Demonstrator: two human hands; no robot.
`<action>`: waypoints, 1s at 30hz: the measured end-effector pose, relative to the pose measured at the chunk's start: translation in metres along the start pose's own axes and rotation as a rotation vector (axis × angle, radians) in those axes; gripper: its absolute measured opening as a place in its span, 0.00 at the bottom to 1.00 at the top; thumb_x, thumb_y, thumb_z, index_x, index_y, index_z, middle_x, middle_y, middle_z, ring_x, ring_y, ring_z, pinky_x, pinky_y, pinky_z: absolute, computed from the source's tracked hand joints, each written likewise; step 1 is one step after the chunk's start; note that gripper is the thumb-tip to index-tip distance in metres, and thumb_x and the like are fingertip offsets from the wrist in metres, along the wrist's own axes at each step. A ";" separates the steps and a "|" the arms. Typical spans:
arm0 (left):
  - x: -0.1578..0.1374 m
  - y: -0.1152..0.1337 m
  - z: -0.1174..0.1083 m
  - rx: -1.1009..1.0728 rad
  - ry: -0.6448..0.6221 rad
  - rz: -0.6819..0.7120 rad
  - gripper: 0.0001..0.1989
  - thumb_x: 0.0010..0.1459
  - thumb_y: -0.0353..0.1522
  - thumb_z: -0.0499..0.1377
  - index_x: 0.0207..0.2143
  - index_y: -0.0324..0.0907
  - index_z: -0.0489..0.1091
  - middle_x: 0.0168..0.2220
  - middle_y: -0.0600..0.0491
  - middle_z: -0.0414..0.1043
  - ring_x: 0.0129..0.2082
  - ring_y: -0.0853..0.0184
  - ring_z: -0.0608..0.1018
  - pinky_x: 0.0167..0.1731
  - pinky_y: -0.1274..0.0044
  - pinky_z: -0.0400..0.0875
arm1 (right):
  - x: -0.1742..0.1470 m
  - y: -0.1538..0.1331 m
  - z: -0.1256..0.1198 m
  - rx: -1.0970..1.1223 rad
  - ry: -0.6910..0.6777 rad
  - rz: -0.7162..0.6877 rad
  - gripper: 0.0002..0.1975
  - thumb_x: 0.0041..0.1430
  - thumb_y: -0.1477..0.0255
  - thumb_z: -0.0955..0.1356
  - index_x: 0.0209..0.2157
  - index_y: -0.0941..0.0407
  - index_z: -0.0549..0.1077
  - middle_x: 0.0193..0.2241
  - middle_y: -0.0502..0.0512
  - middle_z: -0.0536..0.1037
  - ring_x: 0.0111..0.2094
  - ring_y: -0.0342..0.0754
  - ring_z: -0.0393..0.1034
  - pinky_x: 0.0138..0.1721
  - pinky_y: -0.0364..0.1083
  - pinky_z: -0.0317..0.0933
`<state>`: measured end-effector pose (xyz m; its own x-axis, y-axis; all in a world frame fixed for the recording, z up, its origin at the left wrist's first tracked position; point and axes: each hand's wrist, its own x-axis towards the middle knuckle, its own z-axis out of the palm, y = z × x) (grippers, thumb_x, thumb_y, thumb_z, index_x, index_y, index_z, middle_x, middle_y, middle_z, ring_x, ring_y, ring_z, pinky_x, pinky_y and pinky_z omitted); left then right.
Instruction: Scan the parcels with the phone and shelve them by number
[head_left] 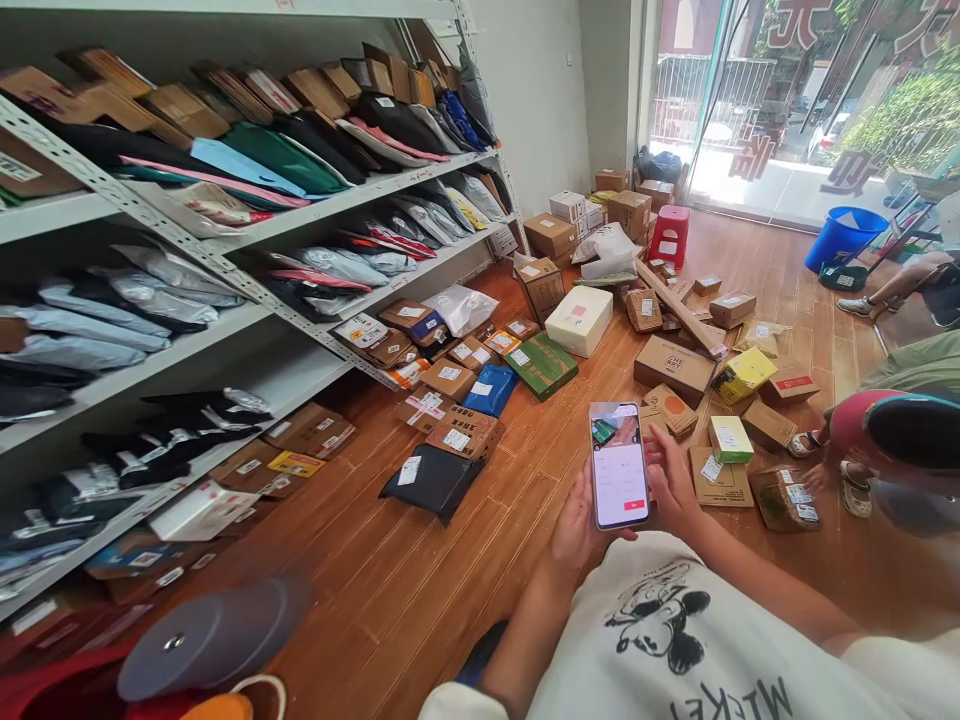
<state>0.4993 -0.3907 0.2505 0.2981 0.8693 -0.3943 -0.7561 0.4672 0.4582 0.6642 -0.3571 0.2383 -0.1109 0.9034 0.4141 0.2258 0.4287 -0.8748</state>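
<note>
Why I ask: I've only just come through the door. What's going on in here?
A person's left hand and right hand hold a lit phone above a wooden floor. Many parcels lie there, and more sit on the shelves. On the right side of the view, another person's hand is down by a brown box.

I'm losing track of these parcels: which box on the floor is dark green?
The flat green box, between the blue bag and the cream box. Its deep green sets it apart: most others are brown.
</note>
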 end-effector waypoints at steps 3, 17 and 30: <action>0.000 -0.002 -0.005 0.038 0.001 0.005 0.36 0.66 0.43 0.53 0.71 0.54 0.41 0.64 0.49 0.64 0.53 0.56 0.75 0.46 0.64 0.77 | 0.016 -0.006 0.007 0.216 -0.089 0.249 0.20 0.66 0.57 0.60 0.51 0.54 0.68 0.41 0.58 0.76 0.43 0.53 0.71 0.43 0.50 0.67; -0.009 0.006 0.002 0.156 -0.110 0.009 0.37 0.64 0.47 0.56 0.71 0.54 0.46 0.58 0.44 0.71 0.41 0.56 0.79 0.30 0.69 0.80 | 0.041 -0.025 0.016 0.322 -0.025 0.413 0.13 0.46 0.65 0.70 0.35 0.54 0.71 0.30 0.49 0.76 0.30 0.47 0.66 0.32 0.46 0.62; -0.005 0.001 0.008 0.054 0.073 0.071 0.32 0.70 0.38 0.49 0.71 0.51 0.40 0.61 0.48 0.69 0.51 0.60 0.77 0.47 0.71 0.76 | 0.015 -0.017 0.003 0.368 -0.267 0.374 0.22 0.53 0.68 0.66 0.50 0.55 0.67 0.44 0.57 0.78 0.44 0.54 0.73 0.44 0.53 0.68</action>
<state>0.5013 -0.3930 0.2592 0.2000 0.8874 -0.4153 -0.7406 0.4144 0.5289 0.6556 -0.3506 0.2583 -0.3391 0.9404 0.0243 -0.0488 0.0082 -0.9988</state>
